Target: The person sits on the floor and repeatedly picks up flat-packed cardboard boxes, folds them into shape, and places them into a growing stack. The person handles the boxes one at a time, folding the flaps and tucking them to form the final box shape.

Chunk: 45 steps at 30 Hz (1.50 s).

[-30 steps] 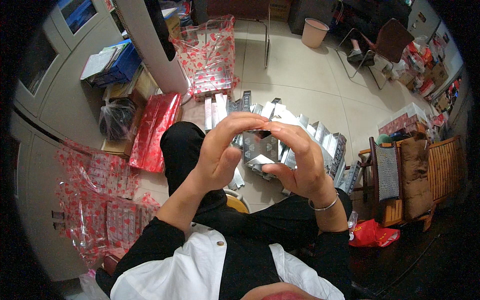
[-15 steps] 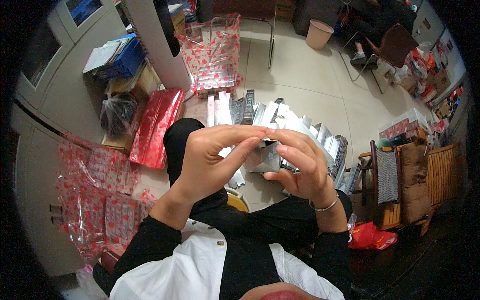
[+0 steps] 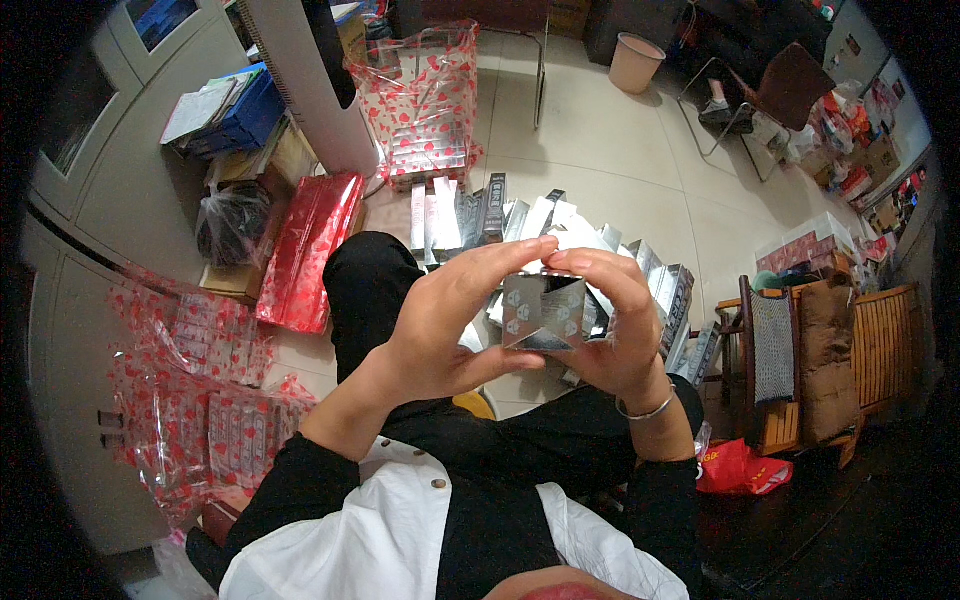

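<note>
A silver carton [image 3: 543, 318] with a square end faces me between my hands, its end flaps meeting in slanted folds with pale printed patterns. My left hand [image 3: 430, 325] grips it from the left, fingertips along the top edge and thumb by the lower edge. On the other side my right hand [image 3: 625, 325], with a bangle at the wrist, is wrapped around the carton, index fingertip at the top edge. The carton's long body is hidden behind its end and my fingers. Beyond lie several silver and dark flat cartons [image 3: 492, 208] in a loose pile on the floor.
Red heart-patterned plastic wrap [image 3: 225, 420] covers stacked boxes at left, and a similar bundle [image 3: 430, 145] stands ahead. A red packet stack [image 3: 312, 255] lies beside a white column [image 3: 340, 120]. A wooden chair [image 3: 835, 370] is at right; a bin [image 3: 637, 62] stands farther off, near a seated person.
My left thumb has moved from the top down to the carton's lower edge. More of the carton's folded end shows now, and my right fingers have closed in around it.
</note>
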### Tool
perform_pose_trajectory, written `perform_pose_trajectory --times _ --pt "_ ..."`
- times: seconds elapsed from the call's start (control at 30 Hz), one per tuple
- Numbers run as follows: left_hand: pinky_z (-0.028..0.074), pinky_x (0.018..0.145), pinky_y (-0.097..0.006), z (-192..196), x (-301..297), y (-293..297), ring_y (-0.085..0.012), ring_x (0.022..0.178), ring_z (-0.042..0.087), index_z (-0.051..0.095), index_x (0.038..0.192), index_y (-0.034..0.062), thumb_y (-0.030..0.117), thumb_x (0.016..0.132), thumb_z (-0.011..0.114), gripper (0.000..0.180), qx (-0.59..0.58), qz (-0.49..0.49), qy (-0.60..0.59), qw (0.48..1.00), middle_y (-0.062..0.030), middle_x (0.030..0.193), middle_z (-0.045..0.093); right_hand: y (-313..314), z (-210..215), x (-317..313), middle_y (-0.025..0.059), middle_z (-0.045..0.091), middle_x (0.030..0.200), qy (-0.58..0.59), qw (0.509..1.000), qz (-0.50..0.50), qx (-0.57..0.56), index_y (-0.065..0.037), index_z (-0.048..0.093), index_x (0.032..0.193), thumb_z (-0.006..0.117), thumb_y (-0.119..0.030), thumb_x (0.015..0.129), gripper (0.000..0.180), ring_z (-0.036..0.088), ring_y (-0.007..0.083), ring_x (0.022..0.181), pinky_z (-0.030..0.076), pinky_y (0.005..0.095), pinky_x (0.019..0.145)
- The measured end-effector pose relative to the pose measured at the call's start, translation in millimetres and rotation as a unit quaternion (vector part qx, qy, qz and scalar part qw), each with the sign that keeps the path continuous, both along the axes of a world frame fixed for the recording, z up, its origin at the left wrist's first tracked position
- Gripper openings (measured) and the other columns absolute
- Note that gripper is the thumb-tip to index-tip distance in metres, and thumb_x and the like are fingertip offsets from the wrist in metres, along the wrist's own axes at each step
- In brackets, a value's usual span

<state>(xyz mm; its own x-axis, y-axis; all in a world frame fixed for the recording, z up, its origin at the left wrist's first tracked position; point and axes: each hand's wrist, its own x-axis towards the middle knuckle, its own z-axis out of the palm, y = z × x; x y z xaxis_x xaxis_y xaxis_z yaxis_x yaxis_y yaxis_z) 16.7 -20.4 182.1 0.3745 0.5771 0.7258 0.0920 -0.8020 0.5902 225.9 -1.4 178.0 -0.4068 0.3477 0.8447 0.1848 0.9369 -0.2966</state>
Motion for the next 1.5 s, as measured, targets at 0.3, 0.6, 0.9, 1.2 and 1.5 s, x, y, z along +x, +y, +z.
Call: perform_pose_trajectory --times 0.3,0.6,0.9,1.2,1.5 --pt "0.051 0.095 -0.041 1.2 -1.5 3.3 -0.0327 0.112 0.065 0.056 0.129 0.0004 0.013 0.069 0.087 0.069 0.068 0.068 0.038 0.995 -0.0165 0.124 0.065 -1.3 7.6 1.9 0.0211 0.059 0.123 -0.027 0.999 -0.031 0.008 -0.005 0.051 0.132 0.084 -0.008 0.068 0.073 0.065 0.0346 0.097 0.057 0.0393 0.078" --pt "0.056 0.080 -0.040 -15.9 10.6 8.0 -0.0331 0.097 0.068 0.045 0.130 0.0076 0.025 0.080 0.082 0.065 0.148 0.071 -0.055 0.985 -0.0213 0.113 0.065 -8.1 5.2 0.2 0.0174 0.056 0.125 -0.017 1.000 -0.009 -0.022 -0.009 0.062 0.122 0.085 -0.008 0.070 0.056 0.066 0.0287 0.097 0.062 0.0335 0.076" --pt "0.056 0.068 -0.038 -21.6 0.4 7.9 -0.0322 0.086 0.067 0.051 0.115 0.0107 0.039 0.087 0.071 0.044 0.194 0.103 0.041 0.975 -0.0204 0.106 0.064 -14.9 12.5 2.7 0.0180 0.056 0.125 -0.087 0.995 -0.023 -0.052 -0.006 0.059 0.122 0.085 -0.016 0.073 0.056 0.066 0.0299 0.104 0.060 0.0368 0.083" --pt "0.055 0.063 -0.037 -22.5 -0.4 9.4 -0.0311 0.080 0.066 0.059 0.096 0.0058 0.041 0.086 0.071 0.038 0.178 0.107 0.064 0.976 -0.0186 0.100 0.064 -14.3 17.7 4.0 0.0159 0.060 0.118 -0.097 0.993 -0.019 -0.064 -0.004 0.059 0.121 0.086 -0.014 0.069 0.059 0.067 0.0315 0.098 0.059 0.0370 0.078" --pt "0.055 0.070 -0.036 -24.7 4.5 7.0 -0.0281 0.087 0.064 0.047 0.113 0.0130 0.044 0.101 0.051 0.033 0.148 0.096 0.061 0.983 -0.0244 0.111 0.059 -14.6 17.7 3.3 0.0154 0.061 0.115 -0.082 0.993 -0.019 -0.077 -0.003 0.059 0.118 0.086 -0.018 0.070 0.056 0.068 0.0316 0.094 0.058 0.0376 0.076"
